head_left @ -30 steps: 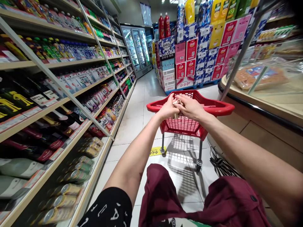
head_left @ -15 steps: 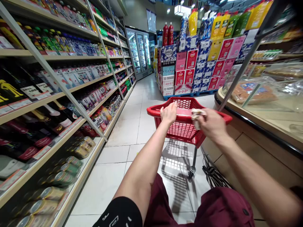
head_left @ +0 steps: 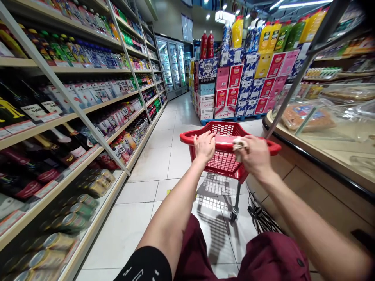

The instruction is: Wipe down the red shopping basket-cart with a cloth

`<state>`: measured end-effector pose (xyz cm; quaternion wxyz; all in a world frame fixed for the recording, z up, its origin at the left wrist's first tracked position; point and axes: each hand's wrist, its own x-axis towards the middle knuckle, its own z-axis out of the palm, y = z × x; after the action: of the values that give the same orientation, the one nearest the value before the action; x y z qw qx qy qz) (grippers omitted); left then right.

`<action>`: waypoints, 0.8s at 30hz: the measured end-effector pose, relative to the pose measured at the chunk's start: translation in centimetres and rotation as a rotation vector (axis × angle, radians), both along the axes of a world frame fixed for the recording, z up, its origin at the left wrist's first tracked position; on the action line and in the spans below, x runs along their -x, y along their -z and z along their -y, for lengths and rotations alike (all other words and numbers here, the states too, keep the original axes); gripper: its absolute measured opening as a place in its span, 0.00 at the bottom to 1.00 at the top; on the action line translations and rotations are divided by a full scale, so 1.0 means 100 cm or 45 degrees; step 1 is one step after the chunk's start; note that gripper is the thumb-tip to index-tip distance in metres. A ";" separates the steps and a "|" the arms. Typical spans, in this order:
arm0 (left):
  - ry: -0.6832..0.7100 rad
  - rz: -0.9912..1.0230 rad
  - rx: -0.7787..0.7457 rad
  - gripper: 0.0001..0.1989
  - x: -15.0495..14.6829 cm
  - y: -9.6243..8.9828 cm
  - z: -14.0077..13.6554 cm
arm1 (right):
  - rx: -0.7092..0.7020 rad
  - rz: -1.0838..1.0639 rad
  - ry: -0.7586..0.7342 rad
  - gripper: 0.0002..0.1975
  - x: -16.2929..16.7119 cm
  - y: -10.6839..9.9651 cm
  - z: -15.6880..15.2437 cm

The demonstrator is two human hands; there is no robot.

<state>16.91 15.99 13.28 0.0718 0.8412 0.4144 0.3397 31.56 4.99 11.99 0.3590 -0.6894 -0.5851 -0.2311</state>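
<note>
A red shopping cart (head_left: 223, 163) with a mesh basket stands in front of my knees. My left hand (head_left: 205, 146) is closed over the left part of its handle bar (head_left: 224, 140), fingers bent across the top. My right hand (head_left: 258, 157) holds a crumpled whitish cloth (head_left: 240, 145) against the right part of the same bar. The fingers of that hand are bunched around the cloth and partly hidden by it. Through the mesh, no goods show in the part of the basket I can see.
Drink shelves (head_left: 96, 102) line the left side. Stacked drink cartons (head_left: 225, 93) topped with bottles stand ahead, with glass-door fridges (head_left: 172, 64) beyond. A counter (head_left: 310, 156) with packaged food curves along the right. Black cables (head_left: 263, 218) lie on the floor near the cart's caster (head_left: 234, 214).
The cart and both hands sit slightly further left in view. My left hand has settled lower on the bar, its fingers flatter over it. The cloth stays in my right hand at the bar.
</note>
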 end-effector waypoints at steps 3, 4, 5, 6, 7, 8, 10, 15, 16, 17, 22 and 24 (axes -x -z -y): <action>0.070 -0.042 -0.034 0.15 0.004 -0.001 -0.002 | -0.015 0.081 -0.164 0.15 0.018 -0.002 -0.012; 0.096 -0.052 -0.044 0.15 0.007 -0.002 -0.004 | -0.008 0.086 -0.168 0.14 0.012 -0.001 -0.011; 0.116 -0.059 -0.053 0.15 0.009 -0.002 -0.005 | 0.000 0.071 -0.137 0.13 0.002 0.001 -0.007; 0.125 -0.062 -0.066 0.15 0.010 -0.001 -0.007 | -0.005 0.043 -0.067 0.12 -0.011 0.004 -0.003; 0.122 -0.060 -0.085 0.15 0.011 0.000 -0.008 | -0.025 0.011 0.022 0.12 -0.023 0.006 0.002; 0.108 -0.053 -0.111 0.15 0.010 0.001 -0.008 | -0.057 -0.015 0.108 0.11 -0.032 0.008 0.004; 0.062 -0.031 -0.189 0.15 0.006 0.006 -0.006 | -0.137 -0.038 0.182 0.12 -0.034 0.011 0.003; 0.022 -0.041 -0.422 0.16 0.000 0.018 -0.001 | -0.150 0.059 -0.090 0.16 0.001 0.013 -0.013; 0.052 -0.071 -0.463 0.16 0.002 0.019 -0.002 | -0.133 0.070 -0.113 0.17 -0.002 0.015 -0.012; 0.085 -0.106 -0.495 0.17 0.005 0.020 -0.002 | -0.122 0.065 -0.104 0.16 -0.010 0.016 -0.009; 0.109 -0.191 -0.530 0.18 0.008 0.021 0.000 | -0.183 -0.048 0.188 0.14 -0.034 0.018 -0.001; 0.097 -0.186 -0.511 0.17 0.006 0.019 0.002 | -0.204 -0.007 0.095 0.15 -0.015 0.016 -0.009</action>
<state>16.32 15.77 11.36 -0.1146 0.8761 0.3104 0.3507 33.09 5.88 10.37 0.4059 -0.6803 -0.5378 -0.2884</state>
